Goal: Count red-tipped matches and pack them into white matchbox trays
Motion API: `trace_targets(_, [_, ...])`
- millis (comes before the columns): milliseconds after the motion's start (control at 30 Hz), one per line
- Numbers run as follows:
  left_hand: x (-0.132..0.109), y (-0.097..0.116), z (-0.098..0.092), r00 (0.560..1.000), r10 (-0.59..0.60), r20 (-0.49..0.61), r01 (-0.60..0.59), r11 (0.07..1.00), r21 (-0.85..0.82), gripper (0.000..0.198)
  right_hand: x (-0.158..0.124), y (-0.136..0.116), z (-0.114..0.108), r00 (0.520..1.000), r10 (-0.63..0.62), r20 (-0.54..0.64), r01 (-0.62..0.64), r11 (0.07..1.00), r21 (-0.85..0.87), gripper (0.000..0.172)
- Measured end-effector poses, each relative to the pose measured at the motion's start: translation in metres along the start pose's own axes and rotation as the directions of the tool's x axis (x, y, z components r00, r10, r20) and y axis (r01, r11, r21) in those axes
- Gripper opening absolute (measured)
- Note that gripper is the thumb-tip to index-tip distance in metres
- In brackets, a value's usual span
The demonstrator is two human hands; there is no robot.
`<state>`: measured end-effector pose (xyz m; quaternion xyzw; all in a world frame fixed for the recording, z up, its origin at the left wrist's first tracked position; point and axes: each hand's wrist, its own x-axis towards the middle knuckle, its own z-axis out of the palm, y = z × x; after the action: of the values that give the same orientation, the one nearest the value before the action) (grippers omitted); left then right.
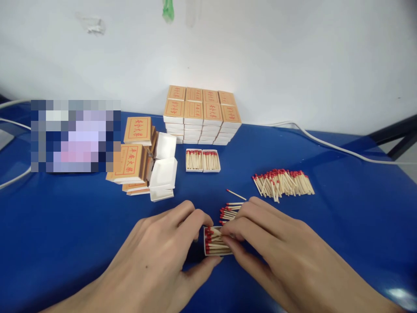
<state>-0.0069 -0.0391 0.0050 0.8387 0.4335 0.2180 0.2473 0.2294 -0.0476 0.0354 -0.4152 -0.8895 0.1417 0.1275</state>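
Note:
A white matchbox tray [205,243] filled with red-tipped matches [215,248] lies on the blue table in front of me. My left hand [166,252] grips its left end, with fingers at the far side and the thumb at the near side. Over the tray's right part, my right hand [267,239] pinches some matches between thumb and fingers; their exact number is hidden. Just beyond the tray, a small group of loose matches [228,214] is partly covered by my right hand. A single match [236,194] lies a little farther away.
A heap of matches [283,183] lies at the right. Two filled trays [203,161] stand side by side before a stack of matchboxes [202,115] by the wall. Left are more boxes [128,161] and empty trays [163,174]. A white cable [325,145] runs along the back right.

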Motion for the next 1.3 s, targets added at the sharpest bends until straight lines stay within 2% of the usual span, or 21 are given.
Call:
trace_targets(200, [0.0, 0.0, 0.0, 1.0, -0.009, 0.005, 0.008, 1.0, 0.016, 0.02, -0.003, 0.003, -0.003, 0.998, -0.01, 0.054, 0.013, 0.998, -0.06, 0.024])
trace_targets(367, [-0.001, -0.001, -0.001, 1.0, 0.0, 0.027, -0.001, 1.0, 0.019, 0.021, -0.002, 0.001, -0.004, 0.999, 0.014, 0.041, -0.011, 0.997, -0.07, 0.024])
trace_targets(567, [-0.002, 0.001, -0.001, 1.0, -0.006, 0.012, 0.005, 0.999, 0.047, 0.021, -0.003, 0.004, -0.006, 0.987, 0.11, -0.117, -0.118, 0.991, -0.063, 0.02])
trace_targets(700, [0.0, 0.002, -0.001, 1.0, -0.012, -0.013, 0.013, 1.0, 0.021, 0.016, -0.007, 0.016, -0.014, 0.962, 0.152, -0.225, -0.171, 0.983, -0.069, 0.01])
trace_targets(767, [-0.001, 0.002, 0.0, 1.0, 0.006, -0.029, -0.005, 1.0, 0.024, 0.017, -0.01, 0.024, -0.016, 0.951, 0.186, -0.249, -0.211, 0.974, -0.079, 0.013])
trace_targets(900, [-0.004, 0.004, 0.004, 0.996, 0.088, 0.005, -0.089, 0.995, 0.035, 0.026, -0.012, 0.039, -0.016, 0.966, 0.214, -0.144, -0.226, 0.971, -0.075, 0.022])
trace_targets(967, [-0.005, 0.005, 0.005, 0.996, 0.088, 0.011, -0.089, 0.996, 0.031, 0.029, -0.008, 0.044, -0.013, 0.964, 0.243, -0.111, -0.249, 0.967, -0.053, 0.019])
trace_targets(1133, [-0.005, 0.007, 0.007, 0.996, 0.087, 0.038, -0.088, 0.996, 0.028, 0.027, 0.005, 0.05, -0.007, 0.939, 0.317, -0.131, -0.319, 0.948, 0.007, 0.009])
trace_targets(1300, [-0.006, 0.007, 0.007, 0.99, 0.136, 0.043, -0.137, 0.99, 0.032, 0.04, 0.007, 0.052, -0.007, 0.942, 0.309, -0.129, -0.307, 0.951, 0.033, 0.01])
